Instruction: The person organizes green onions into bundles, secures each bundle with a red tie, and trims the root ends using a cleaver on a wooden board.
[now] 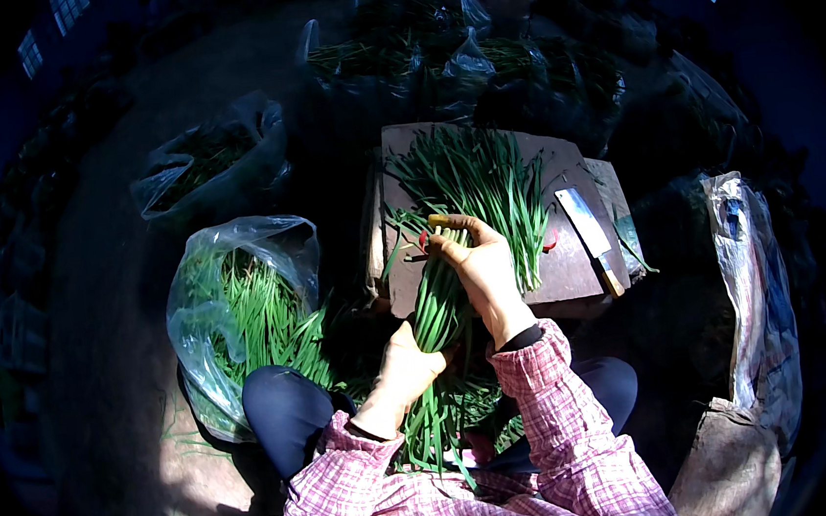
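Observation:
Between my hands is a bunch of garlic chives (437, 312), pale ends up and leaves hanging toward my lap. My left hand (399, 379) is wrapped round the leafy part lower down. Higher up, my right hand (478, 267) closes its fingers about the pale ends; a yellow covering shows on one fingertip. Behind them more chives (479, 169) lie spread over a board (571, 269). To their right rests a cleaver (583, 223) with a wooden handle toward me. Small red bits (549, 242) show beside the chives on the board.
Left of my knee stands a clear plastic bag (205, 325) stuffed with chives. Another filled bag (265, 138) sits farther left, and larger bags of greens (474, 56) line the far side. A pale woven sack (746, 298) is at the right. Much of the surroundings is dark.

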The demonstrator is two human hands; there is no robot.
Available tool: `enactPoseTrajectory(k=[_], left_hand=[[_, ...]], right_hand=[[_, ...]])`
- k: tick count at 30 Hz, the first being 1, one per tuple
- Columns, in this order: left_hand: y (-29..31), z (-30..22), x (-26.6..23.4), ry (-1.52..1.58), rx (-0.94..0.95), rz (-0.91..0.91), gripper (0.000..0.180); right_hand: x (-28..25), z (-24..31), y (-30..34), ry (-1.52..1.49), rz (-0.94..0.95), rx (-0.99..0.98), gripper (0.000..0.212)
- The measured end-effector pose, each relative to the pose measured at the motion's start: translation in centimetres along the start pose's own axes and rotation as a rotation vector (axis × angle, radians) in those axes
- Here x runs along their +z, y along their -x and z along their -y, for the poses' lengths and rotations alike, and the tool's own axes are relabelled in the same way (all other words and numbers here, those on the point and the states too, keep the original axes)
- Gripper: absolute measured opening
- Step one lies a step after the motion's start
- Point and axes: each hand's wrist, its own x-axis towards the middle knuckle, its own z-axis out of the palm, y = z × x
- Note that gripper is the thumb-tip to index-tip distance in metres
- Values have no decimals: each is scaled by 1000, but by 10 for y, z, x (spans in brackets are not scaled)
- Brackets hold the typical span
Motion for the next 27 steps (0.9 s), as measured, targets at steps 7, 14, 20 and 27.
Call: enactPoseTrajectory(k=[7,14,20,27], left_hand=[[5,-24,-5,-85,-258,-18,43],[9,-18,1,19,-135,71,51],[9,-116,-68,311,-108,154,35],[62,-243,-146,-374,77,-74,25]], right_hand=[[-27,7,9,-119,289,111,74],[-28,-15,-3,-135,-84,98,25],[-72,11,17,-313,21,-3,47],[-119,-77,68,422,298,543,33]])
